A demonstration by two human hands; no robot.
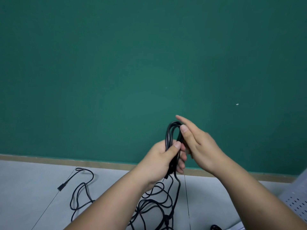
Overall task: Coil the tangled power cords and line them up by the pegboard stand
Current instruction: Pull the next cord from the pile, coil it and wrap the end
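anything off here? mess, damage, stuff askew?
Only the tangled cords on the floor: loose loops cross each other below the arms, and one plug end strays left. The coil, gripped by the left hand and pinched by the right hand, looks tidy. No damage visible.

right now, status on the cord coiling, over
Both busy: left hand grips coiled cord low, right hand pinches its top loop. Tail trails to tangled cords on floor. Nothing blocking the hands.
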